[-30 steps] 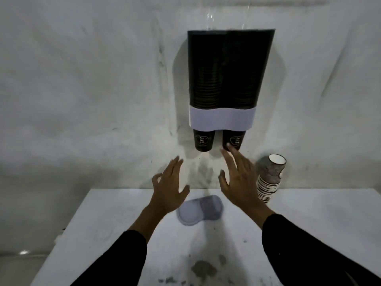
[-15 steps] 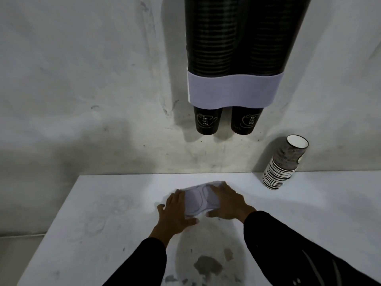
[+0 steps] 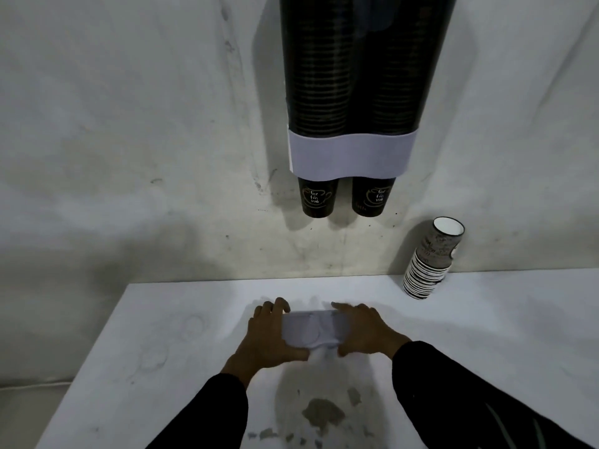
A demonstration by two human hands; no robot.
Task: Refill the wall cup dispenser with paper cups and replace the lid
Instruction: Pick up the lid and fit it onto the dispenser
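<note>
— Two hands on it? What are you holding?

— Both. My left hand (image 3: 269,335) is gripping one end of the white dispenser lid (image 3: 313,328) and my right hand (image 3: 364,332) is gripping the other, fingers curling over the far edge and thumbs pressing the near one.

— Where is the lid sitting?

— It is lying low over the white table (image 3: 162,351), near the middle; I cannot tell whether it is touching the surface.

— And the dispenser?

— The wall cup dispenser (image 3: 351,153) is hanging on the wall straight ahead, its two dark tubes showing stacked cups, with one black paper cup (image 3: 317,197) poking out of each side below the white band. A leaning stack of patterned paper cups (image 3: 428,264) is standing at the table's back edge, well to my right.
</note>
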